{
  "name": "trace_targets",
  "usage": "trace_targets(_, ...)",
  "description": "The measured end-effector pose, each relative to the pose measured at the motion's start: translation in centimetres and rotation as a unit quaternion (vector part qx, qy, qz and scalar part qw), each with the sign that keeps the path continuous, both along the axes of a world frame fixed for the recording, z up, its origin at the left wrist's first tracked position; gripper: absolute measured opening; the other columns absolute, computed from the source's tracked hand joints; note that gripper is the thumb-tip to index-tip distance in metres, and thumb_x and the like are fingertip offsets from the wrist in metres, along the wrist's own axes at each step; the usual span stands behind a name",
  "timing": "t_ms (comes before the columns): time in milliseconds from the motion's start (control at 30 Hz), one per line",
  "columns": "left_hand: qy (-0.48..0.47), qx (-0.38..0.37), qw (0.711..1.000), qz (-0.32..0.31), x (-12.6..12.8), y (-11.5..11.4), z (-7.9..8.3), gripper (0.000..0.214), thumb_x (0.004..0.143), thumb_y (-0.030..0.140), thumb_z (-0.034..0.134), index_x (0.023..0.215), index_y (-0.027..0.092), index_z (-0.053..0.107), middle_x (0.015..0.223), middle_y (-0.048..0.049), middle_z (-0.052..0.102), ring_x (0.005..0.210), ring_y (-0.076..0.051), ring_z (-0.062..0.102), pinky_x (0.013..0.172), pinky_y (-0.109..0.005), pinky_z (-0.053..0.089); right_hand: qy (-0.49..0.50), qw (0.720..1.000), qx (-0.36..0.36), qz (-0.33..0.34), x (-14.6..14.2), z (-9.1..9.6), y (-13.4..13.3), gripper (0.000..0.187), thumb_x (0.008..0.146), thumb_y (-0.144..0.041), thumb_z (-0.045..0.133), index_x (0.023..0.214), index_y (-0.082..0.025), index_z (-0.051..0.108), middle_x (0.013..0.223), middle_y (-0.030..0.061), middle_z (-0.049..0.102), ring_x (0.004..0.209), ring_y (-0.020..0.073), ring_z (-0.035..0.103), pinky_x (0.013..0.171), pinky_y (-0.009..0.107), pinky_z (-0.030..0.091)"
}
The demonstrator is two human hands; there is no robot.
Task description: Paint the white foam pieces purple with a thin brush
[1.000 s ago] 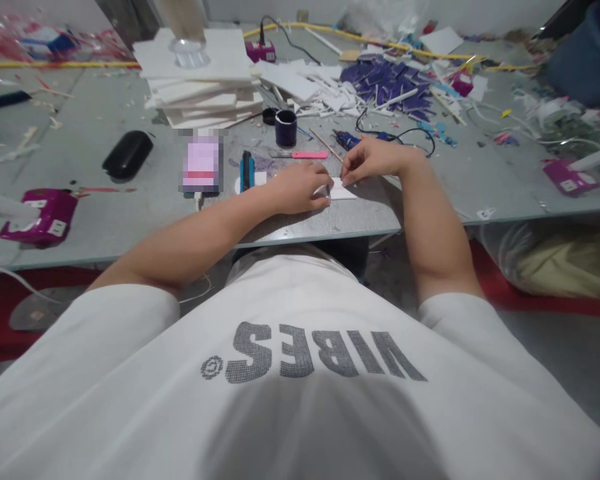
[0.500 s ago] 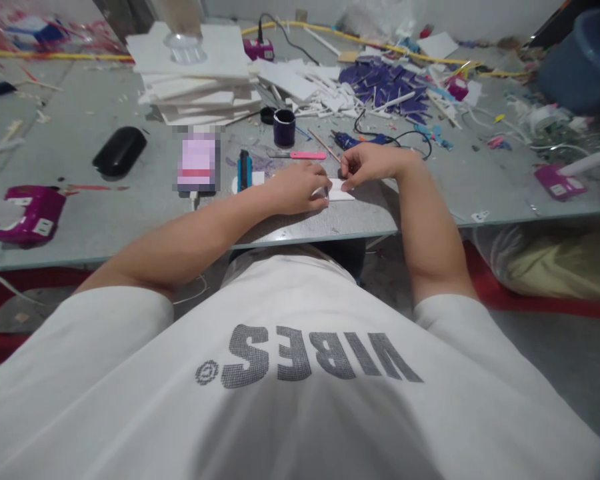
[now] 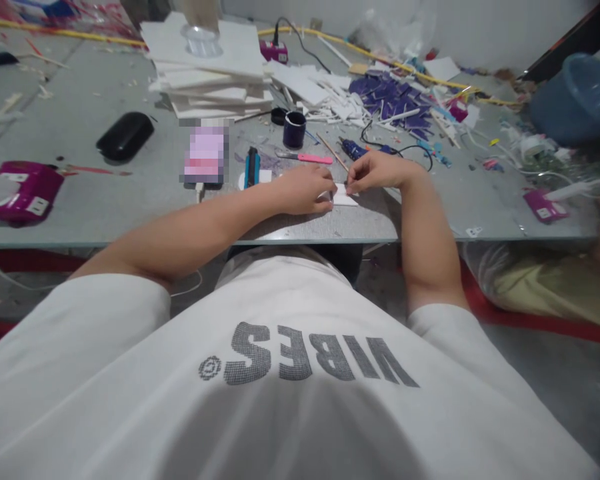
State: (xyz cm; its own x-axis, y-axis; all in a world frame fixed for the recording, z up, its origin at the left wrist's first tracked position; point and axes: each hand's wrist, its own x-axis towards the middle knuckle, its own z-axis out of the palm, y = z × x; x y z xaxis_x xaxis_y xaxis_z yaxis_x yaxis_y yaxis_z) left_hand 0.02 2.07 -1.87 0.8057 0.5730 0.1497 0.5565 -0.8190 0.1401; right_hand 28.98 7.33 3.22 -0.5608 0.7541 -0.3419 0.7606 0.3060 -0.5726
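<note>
A small flat white board piece lies on the tabletop near its front edge, its left part covered by my left hand. The fingers and thumb of that hand curl around it. From the right, my right hand reaches in with fingertips pressed together at the piece's upper edge; anything between them is too small to make out. Behind the hands lie a pink-handled craft blade, a thin wooden stick and a blue glue gun. To the left rests a blue-and-black cutter.
A dark jar stands behind the blade. Left are a phone on a cable, a black case and a magenta power strip. White boards are stacked behind, beside white scraps and purple pieces.
My hands stay at the white piece with almost the same grip. The view has shifted slightly. A blurred part of another person has appeared at the right edge.
</note>
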Motion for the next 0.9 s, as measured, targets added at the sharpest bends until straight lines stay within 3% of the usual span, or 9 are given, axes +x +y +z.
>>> trace_targets(200,-0.001,-0.017,1.000,0.004,0.0,-0.3,0.1,0.054,0.117,0.054,0.065,0.160,0.028,0.085,0.165,-0.0171,0.079,0.154,-0.042,0.072,0.129,-0.054,0.054,-0.026,0.999,0.038,0.000,0.2,0.2,0.1,0.047,0.074,-0.073,0.102,0.080,-0.028,0.089,0.081,0.0034,0.081,0.083,0.0238,0.066,0.086,0.043,0.057)
trace_targets(333,-0.004,-0.029,1.000,0.006,0.1,-0.2,0.1,0.055,0.116,0.054,0.066,0.160,0.028,0.085,0.167,-0.0184,0.079,0.154,-0.043,0.072,0.127,-0.054,0.054,-0.023,0.999,0.042,0.000,0.3,0.0,0.2,0.046,0.075,-0.073,0.102,0.077,-0.029,0.087,0.079,0.0029,0.079,0.084,0.0249,0.066,0.090,0.045,0.057)
trace_targets(500,-0.030,-0.019,0.999,-0.003,0.6,-0.3,-0.1,0.049,0.114,0.050,0.068,0.149,0.024,0.089,0.172,-0.0188,0.078,0.162,-0.045,0.069,0.137,-0.060,0.047,-0.020,0.999,0.038,0.000,0.1,0.0,-0.1,0.045,0.078,-0.070,0.100,0.079,-0.027,0.086,0.077,0.0018,0.075,0.080,0.0220,0.062,0.084,0.042,0.054)
trace_targets(600,-0.038,-0.021,0.999,0.007,0.8,-0.5,-0.1,0.044,0.112,0.048,0.071,0.143,0.025,0.091,0.175,-0.0170,0.077,0.169,-0.045,0.064,0.144,-0.063,0.039,-0.016,0.999,0.026,-0.013,-0.1,0.0,-0.4,0.044,0.079,-0.068,0.102,0.082,-0.027,0.086,0.076,0.0024,0.075,0.081,0.0232,0.067,0.083,0.042,0.058)
trace_targets(733,-0.036,-0.051,0.998,0.020,0.7,-0.4,0.0,0.049,0.112,0.048,0.073,0.151,0.024,0.089,0.178,-0.0198,0.073,0.168,-0.046,0.065,0.139,-0.062,0.046,0.025,0.999,-0.008,-0.039,-0.1,0.2,-0.7,0.049,0.073,-0.072,0.105,0.082,-0.028,0.085,0.078,0.0048,0.080,0.082,0.0265,0.075,0.075,0.042,0.060)
trace_targets(900,-0.043,-0.064,0.997,0.015,0.5,-0.1,-0.2,0.050,0.110,0.047,0.075,0.154,0.027,0.088,0.179,-0.0191,0.072,0.168,-0.045,0.064,0.138,-0.059,0.047,0.017,0.999,-0.017,-0.034,0.2,0.6,-0.9,0.057,0.071,-0.080,0.105,0.082,-0.028,0.084,0.072,0.0040,0.078,0.071,0.0220,0.069,0.068,0.040,0.057)
